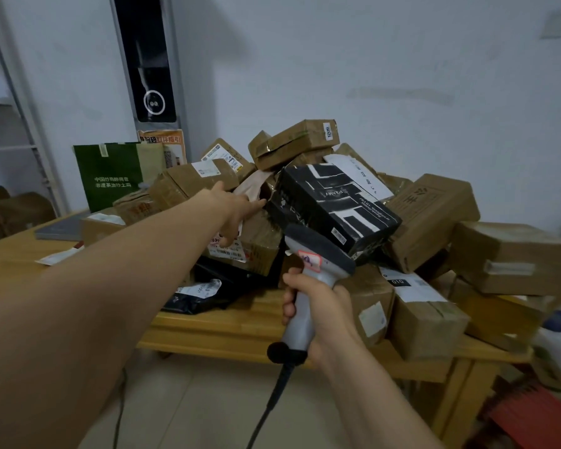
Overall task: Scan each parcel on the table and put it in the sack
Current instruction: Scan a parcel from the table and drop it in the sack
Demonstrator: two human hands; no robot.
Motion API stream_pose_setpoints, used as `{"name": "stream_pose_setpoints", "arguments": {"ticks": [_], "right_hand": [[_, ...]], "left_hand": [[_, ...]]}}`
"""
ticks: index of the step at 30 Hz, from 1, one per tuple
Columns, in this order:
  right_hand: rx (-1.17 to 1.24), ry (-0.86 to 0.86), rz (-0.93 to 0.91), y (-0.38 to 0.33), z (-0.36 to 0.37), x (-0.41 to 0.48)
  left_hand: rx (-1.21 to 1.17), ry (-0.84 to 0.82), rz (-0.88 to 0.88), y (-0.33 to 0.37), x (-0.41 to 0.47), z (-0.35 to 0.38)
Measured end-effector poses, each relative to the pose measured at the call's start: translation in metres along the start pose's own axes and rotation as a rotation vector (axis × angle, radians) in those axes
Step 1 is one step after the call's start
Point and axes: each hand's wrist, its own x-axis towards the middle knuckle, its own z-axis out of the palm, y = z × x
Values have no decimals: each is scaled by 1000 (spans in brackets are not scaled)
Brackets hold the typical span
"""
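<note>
On the table (pixel 214 328), a black box (pixel 332 209) marked "PRAMY" is lying on the parcel pile (pixel 431 218); the top box (pixel 297 142) is showing "1206". Empty left hand (pixel 237 209) is reaching toward the black box, fingers spread; right hand (pixel 318 315) is wrapping tight around the scanner (pixel 321 251) handle.

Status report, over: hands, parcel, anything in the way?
Left hand open, stretched toward the black box on the parcel pile. Right hand grips the scanner. Sack not in view.
</note>
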Motion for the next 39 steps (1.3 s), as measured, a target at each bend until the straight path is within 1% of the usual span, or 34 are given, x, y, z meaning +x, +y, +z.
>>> {"name": "stream_pose_setpoints", "arguments": {"ticks": [2,3,4,5,7,8,9,10,11,12,13,15,17,18,19,20,22,24,26,27,30,32,35,39], "right_hand": [[6,1,-11,-5,-1,1],[3,3,-18,-7,-1,1],[3,4,-24,-8,-1,0],[5,6,-29,-7,-2,-1],[14,11,-47,-6,-5,-5],[21,18,-58,-5,-7,-8],[31,29,-74,-3,-10,-10],[42,45,-95,-1,-12,-13],[48,69,-128,1,-15,-15],[49,102,-173,2,-17,-18],[50,147,-231,4,-20,-19],[38,266,-356,4,-27,-19],[1,384,-455,2,-34,-14],[-22,413,-477,-1,-36,-11],[-36,422,-494,-5,-38,-9],[-46,422,-505,-9,-39,-6],[-58,397,-507,-16,-38,1],[-58,367,-518,-17,-37,8],[-49,345,-516,-16,-32,10],[-40,343,-517,-15,-30,12],[-32,356,-509,-14,-25,15],[-30,373,-502,-13,-25,17],[-35,388,-508,-12,-26,17],[-34,375,-482,-11,-27,20]], "left_hand": [[-12,2,-11,3,-1,-2],[-92,7,-15,5,-3,-5],[-254,23,4,8,-4,-9],[-489,50,36,12,-8,-16],[-1054,113,104,21,-13,-32],[-1300,122,111,29,-18,-41],[-1479,115,71,37,-20,-49],[-1608,112,-3,46,-20,-56],[-1691,99,-98,53,-19,-61],[-1726,81,-174,59,-18,-64],[-1738,64,-209,65,-19,-67],[-1778,59,-225,73,-13,-65],[-1807,92,-246,77,-9,-63],[-1803,130,-253,79,-9,-62],[-1749,183,-276,80,-9,-61],[-1615,239,-292,79,-12,-58],[-1257,314,-339,76,-18,-44],[-1044,304,-431,74,-28,-22],[-873,218,-480,72,-42,2],[-791,179,-452,69,-46,13],[-562,93,-256,54,-50,33],[-426,93,-169,40,-47,34],[-248,137,-139,27,-40,26],[-99,133,-124,24,-38,13]]}}
